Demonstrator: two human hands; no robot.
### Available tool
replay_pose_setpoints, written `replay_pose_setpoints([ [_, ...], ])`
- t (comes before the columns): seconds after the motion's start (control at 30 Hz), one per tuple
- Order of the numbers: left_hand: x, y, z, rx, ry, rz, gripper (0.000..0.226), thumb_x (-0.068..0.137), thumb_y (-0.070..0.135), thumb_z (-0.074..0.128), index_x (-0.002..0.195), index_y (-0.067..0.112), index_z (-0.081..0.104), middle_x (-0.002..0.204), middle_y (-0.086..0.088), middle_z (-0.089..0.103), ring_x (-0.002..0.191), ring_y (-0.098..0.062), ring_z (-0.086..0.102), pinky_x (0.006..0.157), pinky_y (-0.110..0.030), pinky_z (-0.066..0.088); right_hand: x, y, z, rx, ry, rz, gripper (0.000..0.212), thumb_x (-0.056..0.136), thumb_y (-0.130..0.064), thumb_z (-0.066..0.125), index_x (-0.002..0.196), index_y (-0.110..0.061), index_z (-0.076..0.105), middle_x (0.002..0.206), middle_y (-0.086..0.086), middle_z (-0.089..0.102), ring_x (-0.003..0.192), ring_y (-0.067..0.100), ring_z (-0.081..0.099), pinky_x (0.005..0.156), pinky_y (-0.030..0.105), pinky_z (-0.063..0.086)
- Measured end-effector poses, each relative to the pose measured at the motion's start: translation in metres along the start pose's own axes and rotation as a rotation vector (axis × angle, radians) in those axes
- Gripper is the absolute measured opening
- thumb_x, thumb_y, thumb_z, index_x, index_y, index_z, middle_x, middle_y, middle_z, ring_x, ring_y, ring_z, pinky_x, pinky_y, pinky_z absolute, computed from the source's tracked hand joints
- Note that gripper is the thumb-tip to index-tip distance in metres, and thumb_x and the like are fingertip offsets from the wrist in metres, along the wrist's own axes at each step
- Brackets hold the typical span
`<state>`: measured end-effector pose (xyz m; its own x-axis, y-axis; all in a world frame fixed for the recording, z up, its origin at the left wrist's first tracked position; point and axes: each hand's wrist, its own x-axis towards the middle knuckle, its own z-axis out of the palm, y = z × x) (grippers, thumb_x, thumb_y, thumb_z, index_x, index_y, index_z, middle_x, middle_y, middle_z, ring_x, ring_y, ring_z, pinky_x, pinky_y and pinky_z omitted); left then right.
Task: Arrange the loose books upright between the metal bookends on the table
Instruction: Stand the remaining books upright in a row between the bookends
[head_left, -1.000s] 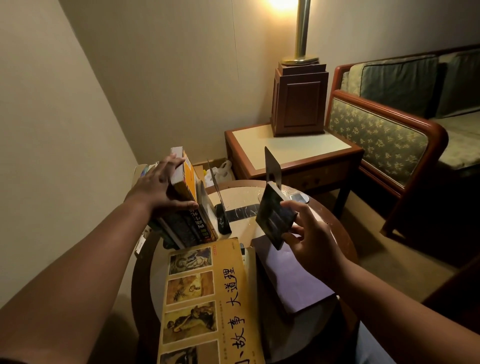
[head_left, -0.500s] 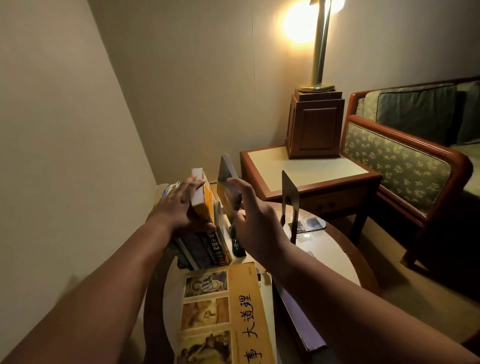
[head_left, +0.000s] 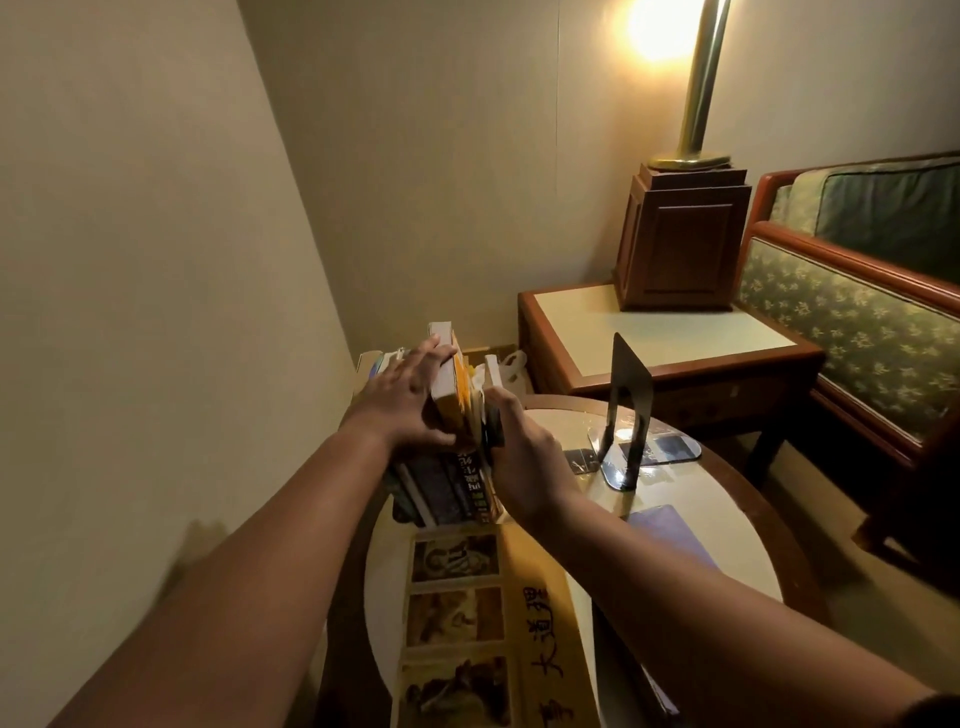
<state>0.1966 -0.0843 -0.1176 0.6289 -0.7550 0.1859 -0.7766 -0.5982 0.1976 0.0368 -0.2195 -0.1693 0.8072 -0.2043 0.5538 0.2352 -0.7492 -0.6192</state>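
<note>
- At the left rear edge of the round desk (head_left: 727, 561), a row of books (head_left: 452, 483) is standing upright with its spines facing us.
- We are laying our left grip (head_left: 410, 400) across the top of that row. Its fingers are lying straight and spread over the page edges, and the thumb is stretching along the near side of an orange-yellow book (head_left: 457, 384). It is pressing rather than clasping.
- We are closing our right grip (head_left: 524, 462) on a thin dark book (head_left: 493, 423), pinching it between thumb and fingers.
- That dark book is standing upright at the right end of the row, touching or just beside the orange-yellow book. We cannot tell which, because our fingers are covering the seam.
- Both grips are sitting on either side of the row's right end, close together.
- One black metal bookend (head_left: 628, 410) is standing upright on the right side of the desk, well apart from the row and from our right grip.
- A large yellow picture book (head_left: 483, 613) is lying flat on the near part of the desk, between our forearms.
- A purple book (head_left: 670, 530) is lying flat to its right, partly under our right forearm.
- Behind the desk, a lit lamp (head_left: 701, 78) is standing on a wooden side table (head_left: 665, 332), beside a patterned sofa (head_left: 857, 312).
</note>
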Motion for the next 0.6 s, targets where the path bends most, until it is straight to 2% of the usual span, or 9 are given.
replay_pose_setpoints([
  [0.1, -0.002, 0.001, 0.001, -0.018, 0.008, 0.001, 0.118, 0.061, 0.064, 0.081, 0.153, 0.038, 0.011, 0.165, 0.007, 0.006, 0.149, -0.029, 0.019, 0.113, -0.055, 0.03, -0.001, 0.011, 0.006, -0.041, -0.057, 0.033, 0.067, 0.095, -0.035, 0.054, 0.148, -0.026, 0.015, 0.118, 0.013, 0.064, 0.097, 0.025, 0.069, 0.074, 0.026, 0.056],
  [0.2, -0.002, 0.003, 0.0, -0.005, 0.016, 0.005, 0.118, 0.061, 0.068, 0.079, 0.153, 0.037, 0.012, 0.165, 0.006, 0.007, 0.149, -0.029, 0.02, 0.112, -0.056, 0.031, -0.001, 0.022, 0.012, -0.134, -0.195, 0.061, 0.09, 0.093, -0.025, 0.066, 0.153, -0.026, -0.002, 0.124, 0.015, 0.063, 0.101, 0.027, 0.069, 0.083, 0.034, 0.058],
  [0.27, -0.002, 0.003, 0.001, 0.001, 0.021, 0.003, 0.119, 0.06, 0.072, 0.077, 0.153, 0.038, 0.011, 0.165, 0.007, 0.007, 0.149, -0.029, 0.02, 0.112, -0.057, 0.031, -0.003, 0.025, 0.014, -0.122, -0.225, 0.075, 0.091, 0.09, -0.024, 0.07, 0.155, -0.017, 0.006, 0.126, 0.013, 0.063, 0.106, 0.025, 0.067, 0.088, 0.037, 0.058],
  [0.37, -0.003, 0.002, 0.001, -0.005, 0.023, -0.008, 0.122, 0.055, 0.077, 0.075, 0.151, 0.04, 0.01, 0.165, 0.008, 0.007, 0.148, -0.029, 0.021, 0.112, -0.059, 0.032, -0.008, 0.028, 0.018, -0.074, -0.238, 0.075, 0.068, 0.089, -0.018, 0.07, 0.146, -0.011, 0.034, 0.126, 0.01, 0.061, 0.113, 0.024, 0.064, 0.09, 0.032, 0.056],
  [0.43, -0.003, 0.002, 0.001, -0.011, 0.019, -0.012, 0.122, 0.054, 0.077, 0.075, 0.151, 0.04, 0.01, 0.165, 0.008, 0.008, 0.148, -0.029, 0.021, 0.111, -0.06, 0.033, -0.007, 0.029, 0.019, -0.066, -0.263, 0.156, 0.053, 0.089, -0.014, 0.069, 0.137, -0.011, 0.045, 0.126, 0.009, 0.06, 0.116, 0.025, 0.061, 0.09, 0.029, 0.054],
  [0.53, -0.002, 0.002, 0.001, -0.011, 0.014, -0.006, 0.123, 0.054, 0.077, 0.075, 0.151, 0.041, 0.009, 0.165, 0.008, 0.008, 0.148, -0.03, 0.021, 0.111, -0.061, 0.032, 0.002, 0.028, 0.018, -0.05, -0.388, 0.383, 0.052, 0.09, -0.006, 0.065, 0.137, -0.011, 0.046, 0.135, 0.01, 0.053, 0.124, 0.025, 0.053, 0.096, 0.028, 0.048],
  [0.6, -0.001, 0.001, 0.002, -0.009, 0.016, -0.006, 0.123, 0.054, 0.077, 0.075, 0.151, 0.041, 0.01, 0.165, 0.007, 0.008, 0.148, -0.031, 0.021, 0.111, -0.061, 0.032, 0.006, 0.028, 0.017, -0.042, -0.464, 0.444, 0.057, 0.09, -0.005, 0.064, 0.142, -0.011, 0.041, 0.141, 0.011, 0.048, 0.129, 0.027, 0.049, 0.102, 0.032, 0.046],
])
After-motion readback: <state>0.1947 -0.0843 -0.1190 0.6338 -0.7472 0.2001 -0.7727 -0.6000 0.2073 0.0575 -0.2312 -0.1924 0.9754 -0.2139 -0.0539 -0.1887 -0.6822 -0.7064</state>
